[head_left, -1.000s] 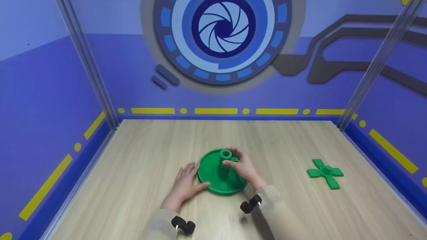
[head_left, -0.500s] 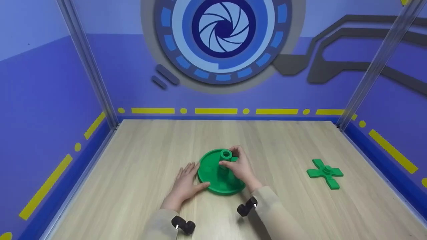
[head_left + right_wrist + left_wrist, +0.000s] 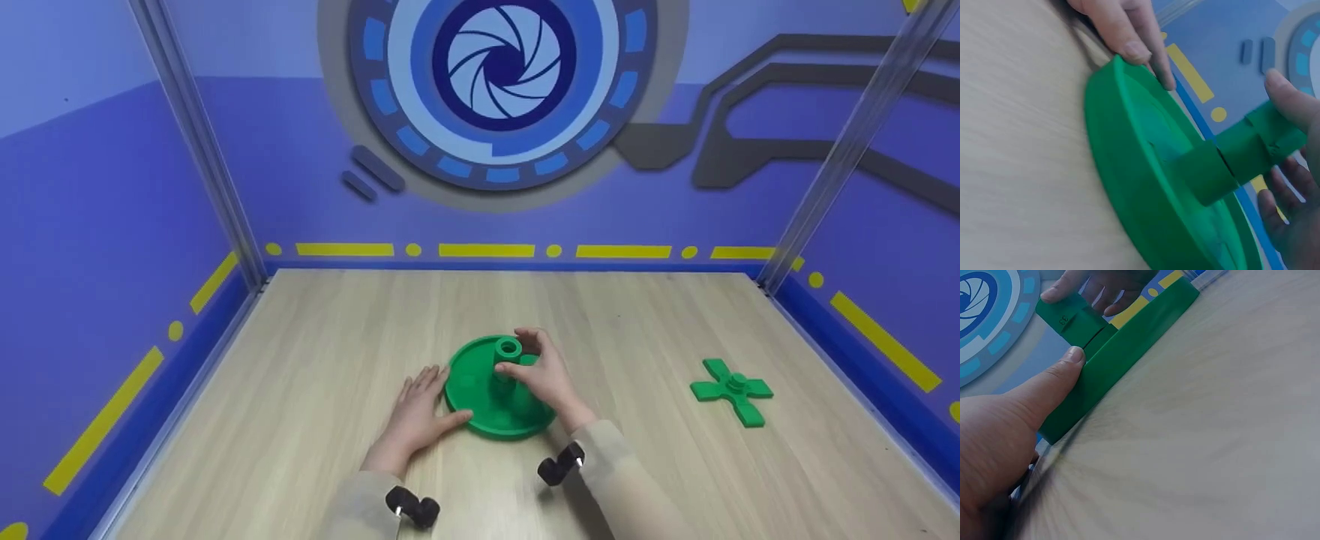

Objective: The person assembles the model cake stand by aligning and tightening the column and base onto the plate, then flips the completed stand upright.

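Note:
A round green dish (image 3: 472,364) with a raised rim lies on the table. From its middle rises a hollow green tube (image 3: 501,357). Two parts with a seam between them show in the right wrist view, the upper tube (image 3: 1247,147) and the thicker stub (image 3: 1207,173) under it. My left hand (image 3: 411,424) holds the dish at its near left edge, the thumb (image 3: 1050,385) on the rim. Round the tube's upper end, my right hand (image 3: 550,377) has its thumb on one side and its fingers on the other; the head view partly hides those fingers.
To the right on the table (image 3: 337,337) lies a flat green cross-shaped piece (image 3: 731,388) with a round knob at its centre. Blue printed panels (image 3: 480,217) close the table in at the back and sides, with metal posts (image 3: 206,172) at the corners.
My right hand has shifted slightly left and then back right around the tube, its wrist swinging a little. The left hand, the dish and the cross-shaped piece stay where they were.

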The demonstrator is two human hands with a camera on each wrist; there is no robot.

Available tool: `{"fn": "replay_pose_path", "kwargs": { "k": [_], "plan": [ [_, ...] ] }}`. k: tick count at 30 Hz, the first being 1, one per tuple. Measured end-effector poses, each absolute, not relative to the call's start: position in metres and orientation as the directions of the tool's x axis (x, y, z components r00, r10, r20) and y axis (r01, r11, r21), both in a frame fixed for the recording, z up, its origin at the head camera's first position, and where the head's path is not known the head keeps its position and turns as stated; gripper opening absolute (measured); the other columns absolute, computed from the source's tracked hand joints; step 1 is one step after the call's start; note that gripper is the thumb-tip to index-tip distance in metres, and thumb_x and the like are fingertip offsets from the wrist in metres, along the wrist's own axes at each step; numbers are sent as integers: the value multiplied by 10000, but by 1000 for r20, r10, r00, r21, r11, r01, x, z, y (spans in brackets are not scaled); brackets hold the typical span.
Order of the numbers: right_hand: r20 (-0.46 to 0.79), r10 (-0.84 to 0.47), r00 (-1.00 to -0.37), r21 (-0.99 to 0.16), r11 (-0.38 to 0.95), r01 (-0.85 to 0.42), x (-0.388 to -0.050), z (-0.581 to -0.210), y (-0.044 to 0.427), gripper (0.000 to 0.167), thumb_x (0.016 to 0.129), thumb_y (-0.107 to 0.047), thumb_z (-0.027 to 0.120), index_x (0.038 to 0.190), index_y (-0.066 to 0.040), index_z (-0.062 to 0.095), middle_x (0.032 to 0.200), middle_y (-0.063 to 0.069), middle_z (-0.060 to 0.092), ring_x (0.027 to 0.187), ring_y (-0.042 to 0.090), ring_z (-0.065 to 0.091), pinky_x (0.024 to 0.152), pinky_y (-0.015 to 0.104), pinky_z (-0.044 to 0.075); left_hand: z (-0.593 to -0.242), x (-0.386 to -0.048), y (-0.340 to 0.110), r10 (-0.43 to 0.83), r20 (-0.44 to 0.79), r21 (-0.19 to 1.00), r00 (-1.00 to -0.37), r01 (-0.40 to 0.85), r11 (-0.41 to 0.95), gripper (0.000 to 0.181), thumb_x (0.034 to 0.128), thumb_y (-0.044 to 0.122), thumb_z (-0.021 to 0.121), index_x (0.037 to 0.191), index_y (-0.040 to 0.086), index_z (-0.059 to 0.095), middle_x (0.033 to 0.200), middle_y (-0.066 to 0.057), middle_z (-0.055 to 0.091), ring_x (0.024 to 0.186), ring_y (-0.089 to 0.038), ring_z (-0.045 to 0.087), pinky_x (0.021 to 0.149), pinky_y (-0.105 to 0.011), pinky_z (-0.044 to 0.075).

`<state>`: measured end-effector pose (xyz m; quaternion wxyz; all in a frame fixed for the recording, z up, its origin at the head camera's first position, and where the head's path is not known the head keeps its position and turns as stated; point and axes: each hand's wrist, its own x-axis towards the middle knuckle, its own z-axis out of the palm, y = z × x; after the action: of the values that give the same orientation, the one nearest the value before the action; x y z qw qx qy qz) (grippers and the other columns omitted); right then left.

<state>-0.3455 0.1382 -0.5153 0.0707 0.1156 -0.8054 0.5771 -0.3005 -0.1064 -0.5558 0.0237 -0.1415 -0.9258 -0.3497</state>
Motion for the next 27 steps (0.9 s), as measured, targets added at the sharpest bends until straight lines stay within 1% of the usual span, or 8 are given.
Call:
{"fn": "replay_pose_path", "kwargs": {
  "k": [3,5,7,10,16,27],
  "plan": [
    [238,-203,-950,-925,251,-285,-347,-513,145,651,870,-128,830,1446,-21,546,1435,191,612,1366,382,549,1195,588,401,-556,-301,-106,243,144,639,-959,278,717,963,881,587,736,1583,33,380,1644,-249,346,1571,-422,246,1312,-602,113],
    [232,-267,-935,-932,214,-292,-348,-512,149,627,900,-84,788,1468,-10,533,1482,197,581,1427,387,503,1232,579,360,-556,-300,-106,242,141,643,-960,275,715,963,881,587,737,1587,41,377,1646,-246,345,1572,-420,245,1313,-601,111],
    [230,-319,-919,-939,175,-296,-349,-511,152,609,921,-37,747,1481,17,512,1501,220,559,1456,398,470,1249,572,337,-556,-300,-106,240,137,648,-961,270,712,962,880,584,740,1590,48,375,1647,-243,344,1573,-420,244,1313,-602,110],
    [217,-357,-909,-947,149,-285,-350,-510,155,594,940,5,699,1495,30,490,1507,237,546,1455,410,467,1246,574,342,-557,-300,-106,238,133,653,-962,266,709,963,878,586,741,1592,54,374,1648,-240,344,1573,-418,245,1313,-602,110],
    [184,-340,-922,-953,169,-252,-349,-509,155,551,960,-10,680,1483,18,510,1489,237,562,1414,415,511,1218,615,363,-557,-299,-106,236,139,655,-962,268,707,961,879,577,745,1587,41,378,1645,-246,346,1571,-420,248,1312,-604,114],
    [219,-226,-949,-933,238,-272,-348,-511,149,476,892,-49,782,1338,-4,623,1309,195,673,1297,380,592,1180,619,400,-557,-300,-106,239,137,646,-961,270,714,964,882,584,738,1590,41,372,1646,-245,344,1572,-420,245,1313,-601,113]
  ]
}}
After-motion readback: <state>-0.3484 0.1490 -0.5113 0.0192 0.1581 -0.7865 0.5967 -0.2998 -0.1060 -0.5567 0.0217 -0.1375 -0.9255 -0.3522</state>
